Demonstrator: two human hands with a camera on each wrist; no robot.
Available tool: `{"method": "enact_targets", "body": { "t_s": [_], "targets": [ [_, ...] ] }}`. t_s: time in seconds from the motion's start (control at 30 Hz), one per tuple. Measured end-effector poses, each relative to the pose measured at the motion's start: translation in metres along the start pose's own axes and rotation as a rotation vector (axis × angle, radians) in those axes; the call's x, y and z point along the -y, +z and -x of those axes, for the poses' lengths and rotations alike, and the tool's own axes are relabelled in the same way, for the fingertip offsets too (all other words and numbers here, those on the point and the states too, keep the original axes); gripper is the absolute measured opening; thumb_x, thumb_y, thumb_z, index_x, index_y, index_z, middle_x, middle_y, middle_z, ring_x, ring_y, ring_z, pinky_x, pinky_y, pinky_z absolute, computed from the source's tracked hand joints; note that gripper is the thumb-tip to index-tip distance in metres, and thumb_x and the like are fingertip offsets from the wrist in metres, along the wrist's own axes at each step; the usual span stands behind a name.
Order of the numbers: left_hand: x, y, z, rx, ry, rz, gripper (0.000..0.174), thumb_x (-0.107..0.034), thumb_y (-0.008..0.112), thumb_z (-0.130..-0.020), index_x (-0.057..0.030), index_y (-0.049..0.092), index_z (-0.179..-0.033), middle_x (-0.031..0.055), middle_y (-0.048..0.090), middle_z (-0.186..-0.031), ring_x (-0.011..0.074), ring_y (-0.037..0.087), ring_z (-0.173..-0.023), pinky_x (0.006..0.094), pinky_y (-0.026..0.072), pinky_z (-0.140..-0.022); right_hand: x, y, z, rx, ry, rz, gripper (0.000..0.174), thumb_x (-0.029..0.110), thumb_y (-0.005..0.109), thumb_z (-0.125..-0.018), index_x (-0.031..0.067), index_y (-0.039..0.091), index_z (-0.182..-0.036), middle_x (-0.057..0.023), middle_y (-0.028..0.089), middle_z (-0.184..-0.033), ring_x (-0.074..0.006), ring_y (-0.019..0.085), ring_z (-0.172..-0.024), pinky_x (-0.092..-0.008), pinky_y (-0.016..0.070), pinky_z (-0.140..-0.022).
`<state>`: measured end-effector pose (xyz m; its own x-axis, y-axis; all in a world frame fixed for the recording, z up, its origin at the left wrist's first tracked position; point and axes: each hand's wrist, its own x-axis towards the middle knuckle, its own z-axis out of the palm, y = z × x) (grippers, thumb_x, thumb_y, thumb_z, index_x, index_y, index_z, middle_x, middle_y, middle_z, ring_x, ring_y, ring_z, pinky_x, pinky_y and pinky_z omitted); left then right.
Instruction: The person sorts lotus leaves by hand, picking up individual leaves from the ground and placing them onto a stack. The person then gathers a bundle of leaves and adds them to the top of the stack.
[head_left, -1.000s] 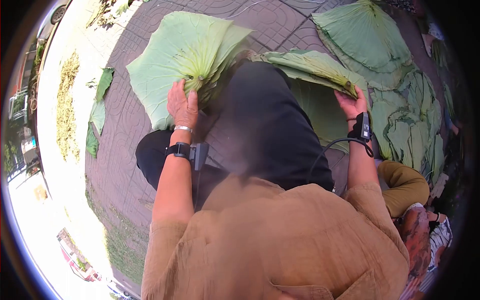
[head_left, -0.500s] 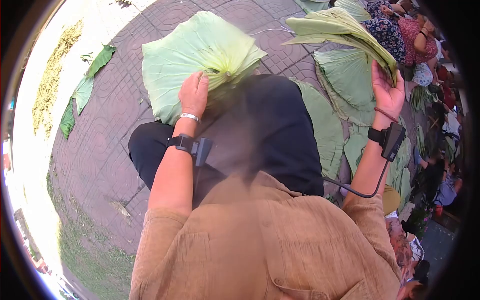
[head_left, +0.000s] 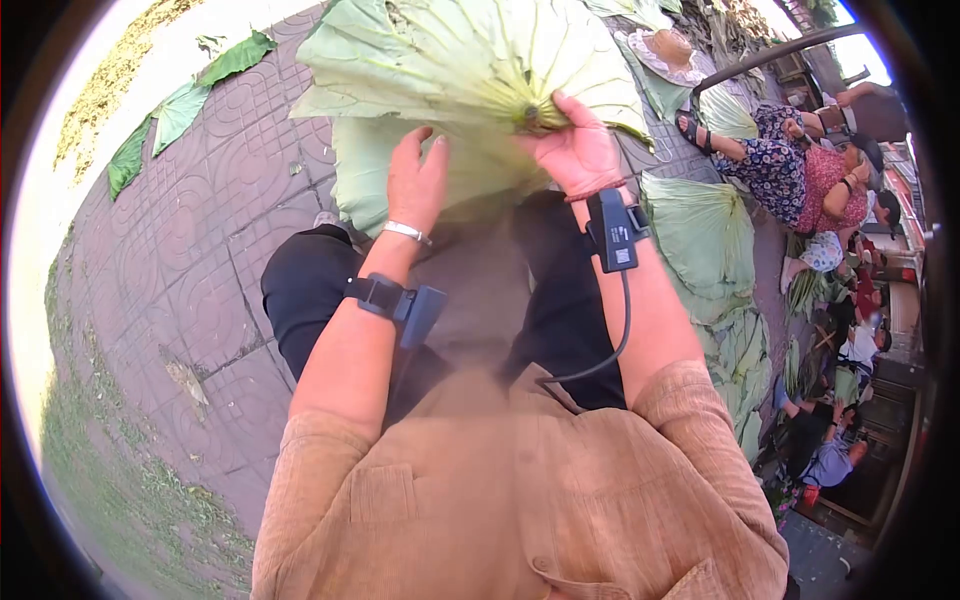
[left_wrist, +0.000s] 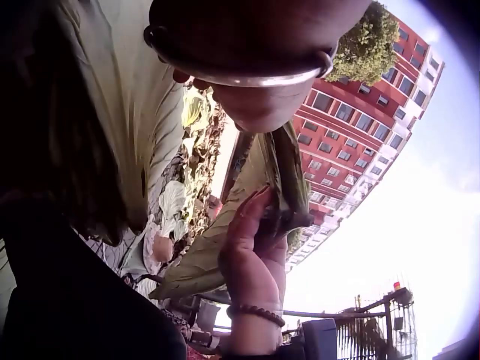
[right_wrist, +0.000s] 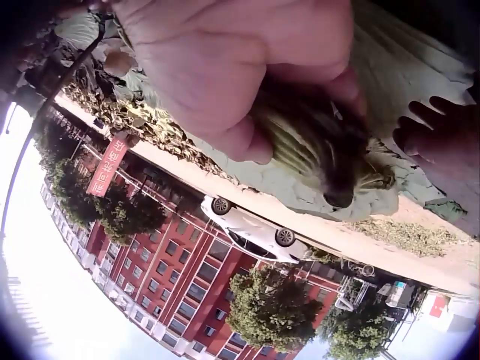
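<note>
My right hand (head_left: 575, 150) grips a bundle of large pale green lotus leaves (head_left: 450, 60) near the stem stub, thumb on top, out in front of my knees. In the right wrist view the thumb and fingers close around the gathered, ribbed leaf centre (right_wrist: 300, 150). My left hand (head_left: 415, 185) is raised just left of it, thumb and fingers apart, fingertips overlapping the bundle's lower edge. Below the bundle, a second pile of lotus leaves (head_left: 360, 170) lies by my knees, partly hidden by the held leaves and the left hand.
More lotus leaves (head_left: 700, 235) lie spread on the paving at right. Loose green leaves (head_left: 180, 115) lie at the far left on the paving (head_left: 200, 290). A straw hat (head_left: 668, 52) is at the upper right, and a seated person (head_left: 800, 180) in patterned clothes is beyond.
The right hand has lifted its leaf bundle off to the right, then swung it back left over the pile in front. The left hand has come off the pile's centre and moved slightly right.
</note>
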<state>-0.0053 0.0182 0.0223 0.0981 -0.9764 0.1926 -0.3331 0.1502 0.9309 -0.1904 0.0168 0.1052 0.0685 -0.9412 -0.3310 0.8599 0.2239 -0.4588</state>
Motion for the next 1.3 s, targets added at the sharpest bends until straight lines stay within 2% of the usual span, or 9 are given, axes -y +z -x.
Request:
{"method": "enact_targets", "body": {
  "t_s": [0.13,0.27,0.37,0.57,0.7,0.77,1.03,1.2,1.3],
  "targets": [
    [0.025,-0.012,0.005,0.298,-0.529,-0.167,0.042,-0.031,0.058,-0.074,0.005,0.056,-0.095,0.0174,0.061,-0.091,0.0287,0.058,-0.085,0.0322,0.0433,-0.075,-0.057,-0.031,-0.008,-0.25,0.214,0.412,0.039,0.014,0.048,-0.084,0.0056,0.036,-0.121,-0.0157,0.045,-0.119,-0.0356,0.043,-0.11,-0.0556,0.033,-0.092],
    [0.004,-0.032,0.018,0.445,-0.238,-0.527,0.041,-0.038,0.049,-0.076,0.0009,0.061,-0.081,0.0218,0.061,-0.082,0.0364,0.057,-0.082,0.0404,0.0433,-0.072,-0.056,-0.041,-0.012,-0.267,0.308,0.46,0.036,0.017,0.048,-0.086,0.005,0.042,-0.119,-0.0127,0.049,-0.117,-0.0297,0.045,-0.11,-0.0521,0.032,-0.093],
    [-0.004,-0.038,0.009,0.487,-0.218,-0.531,0.035,-0.035,0.048,-0.077,-0.0026,0.062,-0.077,0.0199,0.061,-0.081,0.0356,0.057,-0.079,0.0407,0.0434,-0.07,-0.054,-0.034,-0.012,-0.343,0.301,0.542,0.036,0.018,0.048,-0.086,0.0044,0.042,-0.118,-0.0135,0.049,-0.116,-0.0309,0.045,-0.109,-0.0518,0.0338,-0.092],
    [-0.012,-0.033,0.008,0.164,-0.09,-0.353,0.028,-0.03,0.051,-0.077,-0.0036,0.059,-0.074,0.0164,0.059,-0.074,0.0338,0.056,-0.073,0.0408,0.0429,-0.065,-0.054,-0.036,-0.007,-0.351,0.313,0.598,0.037,0.018,0.051,-0.084,0.0034,0.043,-0.117,-0.0146,0.048,-0.115,-0.0339,0.046,-0.106,-0.0515,0.0352,-0.091],
    [-0.016,-0.029,0.009,0.144,-0.044,-0.336,0.026,-0.029,0.053,-0.076,-0.0048,0.059,-0.08,0.0142,0.06,-0.081,0.0315,0.055,-0.079,0.0409,0.0423,-0.069,-0.045,-0.047,-0.004,-0.33,0.357,0.675,0.048,0.019,0.054,-0.082,0.0017,0.036,-0.122,-0.0209,0.04,-0.123,-0.0455,0.044,-0.105,-0.0545,0.0418,-0.082],
    [-0.005,-0.021,0.01,0.109,0.115,-0.373,0.028,-0.032,0.051,-0.075,-0.007,0.06,-0.085,0.0125,0.059,-0.088,0.0297,0.055,-0.085,0.041,0.0421,-0.073,-0.045,-0.046,0.0,-0.344,0.339,0.791,0.051,0.025,0.055,-0.081,-0.0004,0.036,-0.122,-0.0238,0.042,-0.12,-0.0452,0.048,-0.1,-0.0529,0.0448,-0.078],
    [0.003,-0.006,0.012,0.197,0.204,-0.32,0.036,-0.031,0.052,-0.078,-0.0027,0.056,-0.099,0.0157,0.056,-0.103,0.031,0.05,-0.1,0.0395,0.0383,-0.085,-0.013,-0.025,0.025,-0.438,0.434,1.141,0.055,0.041,0.054,-0.081,-0.008,0.046,-0.104,-0.0287,0.054,-0.099,-0.0372,0.059,-0.082,-0.0426,0.051,-0.065],
    [-0.001,0.003,0.012,0.21,0.284,-0.286,0.038,-0.031,0.053,-0.08,-0.0018,0.055,-0.104,0.0187,0.054,-0.11,0.032,0.047,-0.106,0.0383,0.0371,-0.089,0.056,-0.018,0.071,-0.369,0.174,0.904,0.027,0.03,0.051,-0.085,0.003,0.053,-0.087,-0.0117,0.061,-0.083,-0.02,0.061,-0.072,-0.0344,0.0516,-0.058],
    [-0.004,0.012,0.014,0.217,0.4,-0.312,0.039,-0.032,0.053,-0.08,-0.0031,0.055,-0.108,0.02,0.053,-0.112,0.0324,0.046,-0.109,0.0385,0.0365,-0.09,0.095,-0.064,0.105,-0.485,0.029,0.777,0.029,0.027,0.052,-0.084,-0.0001,0.05,-0.093,-0.014,0.058,-0.087,-0.0252,0.059,-0.078,-0.0378,0.0507,-0.064]
  ]
}}
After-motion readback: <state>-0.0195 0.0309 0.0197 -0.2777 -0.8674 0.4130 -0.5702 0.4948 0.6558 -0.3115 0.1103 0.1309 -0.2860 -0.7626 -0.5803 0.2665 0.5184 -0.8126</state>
